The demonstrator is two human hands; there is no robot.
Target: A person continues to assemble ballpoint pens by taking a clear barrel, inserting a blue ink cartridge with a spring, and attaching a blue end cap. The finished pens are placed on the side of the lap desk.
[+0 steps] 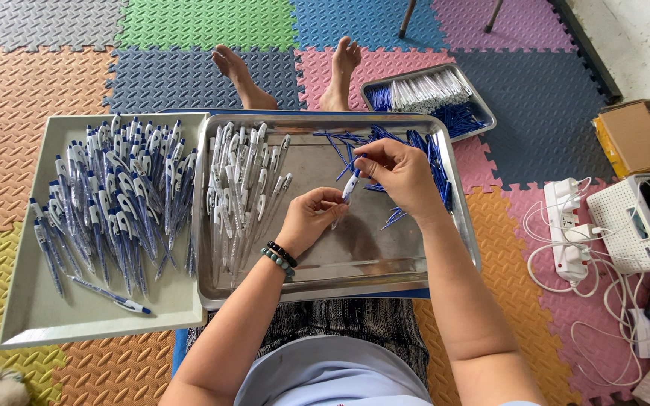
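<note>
Coloured foam floor mats (54, 90) under a shiny steel tray (355, 259). Left hand (311, 219) and right hand (400, 174) both pinch one white-and-blue plastic pen barrel (350, 186) (long axis steeply tilted), held above tray centre; loose blue refills (430, 162) lie just right.

Three trays: one pale plastic tray (16, 316), one large steel tray (355, 263), one small steel tray (483, 113). Dozens of finished pens (114, 203) in a heap, too many to count; one lone pen (110, 295) apart. Around twenty white barrels (242, 180). Many blue refills (434, 162), uncountable. Two hands, two bare feet, two bead bracelets (280, 258). One cardboard box (633, 139), one power strip (566, 225).
</note>
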